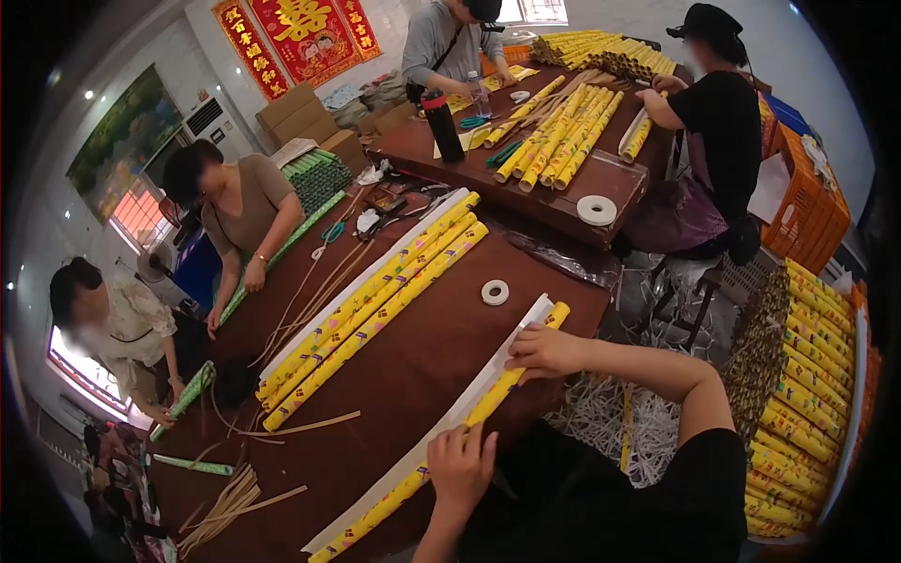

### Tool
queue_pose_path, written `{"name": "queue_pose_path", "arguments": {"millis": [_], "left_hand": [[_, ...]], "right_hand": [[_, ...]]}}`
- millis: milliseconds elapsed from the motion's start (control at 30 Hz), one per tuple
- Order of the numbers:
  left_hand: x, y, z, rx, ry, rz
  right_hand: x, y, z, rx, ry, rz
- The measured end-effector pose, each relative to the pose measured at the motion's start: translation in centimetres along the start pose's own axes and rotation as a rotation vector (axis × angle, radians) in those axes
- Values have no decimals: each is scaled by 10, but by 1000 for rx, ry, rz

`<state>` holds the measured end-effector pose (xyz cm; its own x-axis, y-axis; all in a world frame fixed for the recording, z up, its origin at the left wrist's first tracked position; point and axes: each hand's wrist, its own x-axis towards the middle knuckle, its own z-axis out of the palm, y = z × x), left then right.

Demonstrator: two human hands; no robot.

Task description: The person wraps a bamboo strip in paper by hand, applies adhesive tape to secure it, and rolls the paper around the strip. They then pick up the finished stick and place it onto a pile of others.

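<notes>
My left hand (460, 464), fingers slightly apart, lies palm down over one long yellow patterned paper roll (490, 399) with a white paper strip (432, 441) along its far side; my right hand (549, 349) bends its fingers over the same roll nearer its upper end, though I can't tell whether it closes round it. The roll slants across the near edge of a dark red-brown table (394, 385). Beyond it I count three more yellow rolls (375, 319) side by side, one white tape ring (495, 293), one pair of teal-handled scissors (332, 232) and loose tan strips (225, 507). Four co-workers sit or stand around: two (249, 202) (117, 328) at the left with green rolls (192, 399), two (446, 56) (723, 122) by a second brown table (563, 202). Three red posters (305, 33) hang on the pale wall (211, 47); shredded white paper (610, 422) lies below.
</notes>
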<state>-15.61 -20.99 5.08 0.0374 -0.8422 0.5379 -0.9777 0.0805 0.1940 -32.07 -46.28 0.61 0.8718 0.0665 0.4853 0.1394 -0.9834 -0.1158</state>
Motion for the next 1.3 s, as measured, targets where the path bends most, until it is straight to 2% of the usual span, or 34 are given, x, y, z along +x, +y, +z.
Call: {"name": "queue_pose_path", "arguments": {"millis": [33, 67, 133, 267, 533, 800, 900, 967, 1033, 1100, 1200, 1233, 1267, 1300], "left_hand": [[-19, -13, -1, 80, 28, -83], [-37, -25, -3, 88, 19, -77], [-69, -44, -9, 245, 42, -281], [-112, -65, -24, 400, 25, -406], [-136, -86, -52, 285, 109, -605], [-146, -91, -78, 261, 67, -708], [-176, -112, -70, 389, 21, -756], [-194, -125, -61, 435, 66, -648], [-192, -124, -59, 402, 115, -657], [-190, -125, -59, 367, 167, -666], [-191, -127, -60, 269, 117, -745], [-192, -128, -60, 279, 121, -713], [-192, -128, -60, 288, 124, -680], [-192, -126, -60, 289, 121, -685]], "right_hand": [[-5, 8, -2, -49, -8, 17], [-8, 12, -7, -64, -13, 42], [-16, 22, -15, -101, -19, 75], [-27, 32, -25, -67, -8, 138], [-29, 33, -25, -32, -12, 219], [-24, 22, -31, -14, -52, 309], [-17, 15, -37, 11, -74, 339], [-15, 14, -35, -48, -80, 345], [1, 2, -32, -154, -48, 335], [30, -21, -22, -186, 94, 305], [95, -70, 13, 302, 155, 130], [114, -90, 36, 667, 54, 132], [135, -112, 47, 945, -152, 150], [154, -132, 70, 1001, -226, 33]]}}
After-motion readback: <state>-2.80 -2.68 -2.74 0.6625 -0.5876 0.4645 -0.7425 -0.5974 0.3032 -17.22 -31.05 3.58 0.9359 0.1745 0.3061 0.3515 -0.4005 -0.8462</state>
